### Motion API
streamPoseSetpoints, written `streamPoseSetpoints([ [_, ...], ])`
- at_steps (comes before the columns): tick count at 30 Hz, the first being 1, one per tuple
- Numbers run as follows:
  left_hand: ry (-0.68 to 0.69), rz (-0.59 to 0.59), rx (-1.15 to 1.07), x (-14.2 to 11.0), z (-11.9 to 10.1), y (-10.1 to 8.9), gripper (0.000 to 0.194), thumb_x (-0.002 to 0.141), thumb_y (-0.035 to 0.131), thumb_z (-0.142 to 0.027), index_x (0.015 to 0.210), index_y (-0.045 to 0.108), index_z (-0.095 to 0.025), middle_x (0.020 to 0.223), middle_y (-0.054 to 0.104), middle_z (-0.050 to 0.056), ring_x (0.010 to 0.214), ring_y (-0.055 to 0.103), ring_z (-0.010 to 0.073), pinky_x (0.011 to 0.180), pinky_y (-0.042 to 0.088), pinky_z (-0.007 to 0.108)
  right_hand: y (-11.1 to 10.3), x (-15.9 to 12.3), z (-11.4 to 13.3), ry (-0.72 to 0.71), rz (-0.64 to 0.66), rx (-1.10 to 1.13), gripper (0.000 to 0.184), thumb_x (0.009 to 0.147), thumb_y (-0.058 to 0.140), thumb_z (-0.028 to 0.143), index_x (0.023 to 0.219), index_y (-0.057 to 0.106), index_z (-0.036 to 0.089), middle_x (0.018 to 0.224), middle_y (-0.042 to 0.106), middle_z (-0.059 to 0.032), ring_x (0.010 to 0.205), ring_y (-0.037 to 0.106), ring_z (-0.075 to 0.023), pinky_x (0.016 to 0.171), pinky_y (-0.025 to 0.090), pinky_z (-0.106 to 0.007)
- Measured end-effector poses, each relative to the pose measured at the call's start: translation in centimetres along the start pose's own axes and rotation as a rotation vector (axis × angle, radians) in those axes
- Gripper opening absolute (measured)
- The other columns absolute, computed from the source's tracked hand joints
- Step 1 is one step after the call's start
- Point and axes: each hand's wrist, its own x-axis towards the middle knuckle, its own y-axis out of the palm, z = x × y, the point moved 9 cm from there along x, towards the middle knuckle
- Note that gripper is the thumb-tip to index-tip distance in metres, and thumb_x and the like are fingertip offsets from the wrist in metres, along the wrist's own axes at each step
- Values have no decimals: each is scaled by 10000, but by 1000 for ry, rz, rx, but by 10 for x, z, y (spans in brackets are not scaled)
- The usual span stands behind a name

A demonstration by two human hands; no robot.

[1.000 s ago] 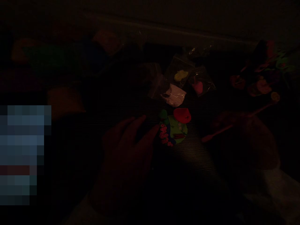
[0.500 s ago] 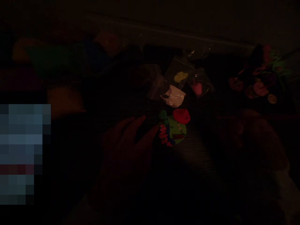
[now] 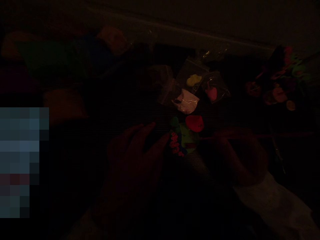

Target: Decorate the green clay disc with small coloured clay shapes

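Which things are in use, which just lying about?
In use:
thin tool in right hand
decorated green disc beside left hand
red piece at its edge

Apparently lying about:
bagged yellow lump
bagged pink lump
white lump
orange packet

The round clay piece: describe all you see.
The clay piece is a green disc, seemingly modelling clay, lying on a dark table. A red lump sits at its far edge, a green lump at its far left; reddish bits flank a blue band on its left. The left hand is by its left edge, a stick in the right hand by its right; too dark to tell contact.
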Motion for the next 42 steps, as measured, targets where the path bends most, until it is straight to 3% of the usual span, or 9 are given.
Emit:
streamPoseSetpoints([
  [5,5,-9,0,0,0,0,385,731,513,-187,1103,485,-278,1209,451,59,1085,420,266,860,358,463,11,0,8,-135,121,-109,234,721,516,74,913,525,209,846,584,-2,724,556,-113,621,445,-233],
  [13,-21,23,-16,1,0,0,374,741,504,-190,1106,487,-271,1216,446,64,1095,411,269,873,346,469,13,0,10,-135,112,-136,234,719,516,64,908,518,201,841,569,10,728,541,-93,641,432,-209],
  [24,8,0,-19,0,-1,-1,401,734,512,-196,1124,465,-274,1218,442,64,1086,421,266,867,352,460,15,2,9,-139,155,-223,169,745,495,129,887,524,217,818,588,-23,687,561,-140,599,459,-279],
  [28,-27,32,-28,1,-1,-1,382,745,500,-188,1117,475,-270,1222,440,64,1098,408,267,874,347,466,17,2,9,-142,178,-243,145,749,494,137,874,523,206,805,596,-19,686,564,-135,607,467,-273],
  [39,-1,-24,-28,1,-1,-3,393,728,521,-202,1110,479,-286,1202,457,56,1072,430,267,857,362,465,19,2,13,-190,198,-245,160,736,498,111,878,510,183,803,585,-19,697,551,-121,616,456,-248],
  [42,-27,16,-28,1,1,0,391,730,515,-185,1108,483,-282,1207,457,57,1080,427,269,862,359,467,20,3,12,-178,211,-259,152,733,501,114,868,512,183,784,584,-12,663,549,-112,600,455,-241],
])
